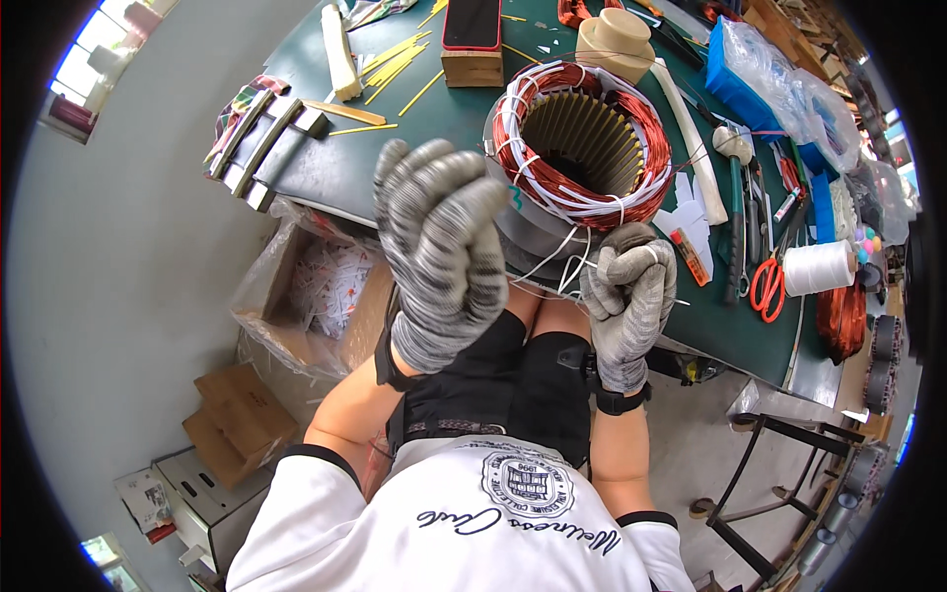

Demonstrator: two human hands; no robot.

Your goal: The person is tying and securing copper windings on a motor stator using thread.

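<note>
A round motor stator stands at the bench's near edge, its bore lined with yellowish slot strips. Red-brown copper windings ring its top, tied with white lacing. My right hand, in a grey knit glove, is closed on white cord just below the stator; the cord loops toward the stator, and a short white end sticks out beyond the fingers. Raised left of the stator is my left hand, gloved alike, its fingers curled in and slightly blurred. Whatever it grips is hidden; a cord strand runs toward it.
Red-handled scissors, a white thread spool, a mallet and an orange cutter lie right. A phone on a wooden block, yellow strips and metal bars lie left. Below is a scrap box.
</note>
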